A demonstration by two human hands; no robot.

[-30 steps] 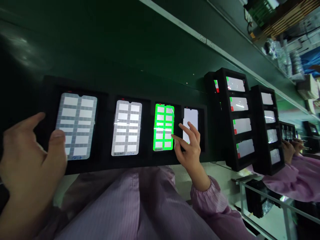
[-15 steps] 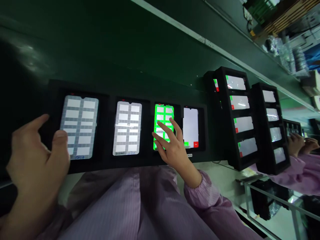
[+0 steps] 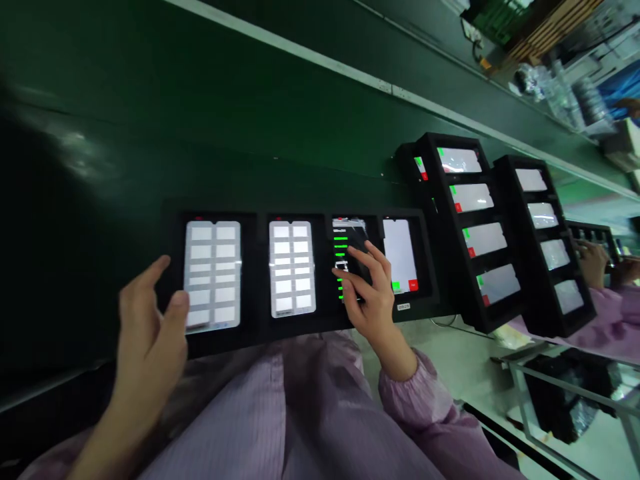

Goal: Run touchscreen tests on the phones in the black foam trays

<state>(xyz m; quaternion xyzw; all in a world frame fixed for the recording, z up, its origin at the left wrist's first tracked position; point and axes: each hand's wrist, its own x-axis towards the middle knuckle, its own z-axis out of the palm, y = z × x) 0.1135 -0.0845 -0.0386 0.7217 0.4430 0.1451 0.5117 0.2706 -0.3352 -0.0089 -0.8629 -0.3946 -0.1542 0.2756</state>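
Observation:
A long black tray [image 3: 255,293] in front of me has phones lying in its slots. The leftmost phone [image 3: 213,275] and the second phone [image 3: 293,269] show a grid of pale blocks. A third phone [image 3: 341,230] has a dark screen with green lines, partly covered by my right hand [image 3: 370,287]. Its fingers are spread over that screen; whether they touch the glass I cannot tell. The fourth phone [image 3: 400,252] is white with green and red buttons at the bottom. My left hand [image 3: 153,313] rests by the tray's left end, thumb and finger apart, holding nothing.
More black trays of lit phones stand at the right, one tray [image 3: 470,230] nearer and another tray [image 3: 547,243] beyond it. A co-worker's hand [image 3: 595,263] is at the far right. A green bench top [image 3: 200,120] stretches behind. A metal frame [image 3: 575,380] stands low right.
The third phone's screen has gone from a green-bordered grid to a dark list with green lines. The view has shifted, so the tray and my left hand appear farther right.

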